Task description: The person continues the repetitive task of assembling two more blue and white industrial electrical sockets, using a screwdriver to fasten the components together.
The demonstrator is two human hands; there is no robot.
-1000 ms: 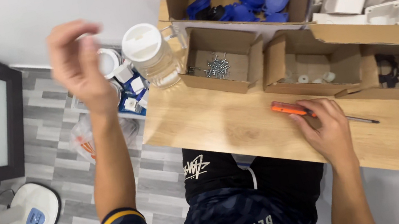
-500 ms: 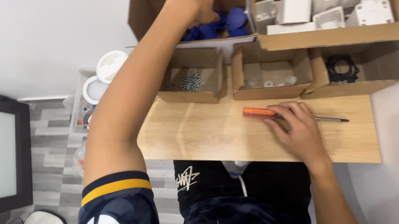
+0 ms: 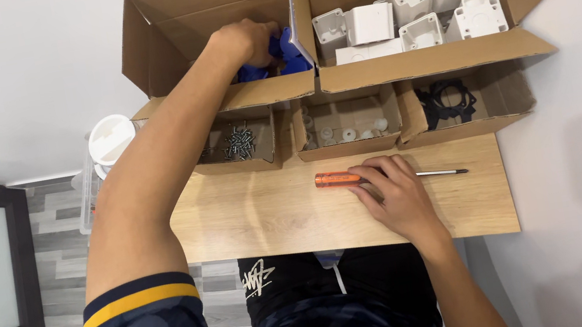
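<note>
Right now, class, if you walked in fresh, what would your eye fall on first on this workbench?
First, the left hand reaching into the big open cardboard box at the far left, among blue plastic parts. Next, the right hand resting on an orange-handled screwdriver on the light wooden tabletop. Behind it, the second large box holds white plastic housings.

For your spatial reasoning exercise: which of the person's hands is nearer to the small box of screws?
Left. The left hand is inside the large carton just behind the box of screws, among blue parts. The right hand rests on the orange-handled screwdriver, farther off on the wooden table.
</note>
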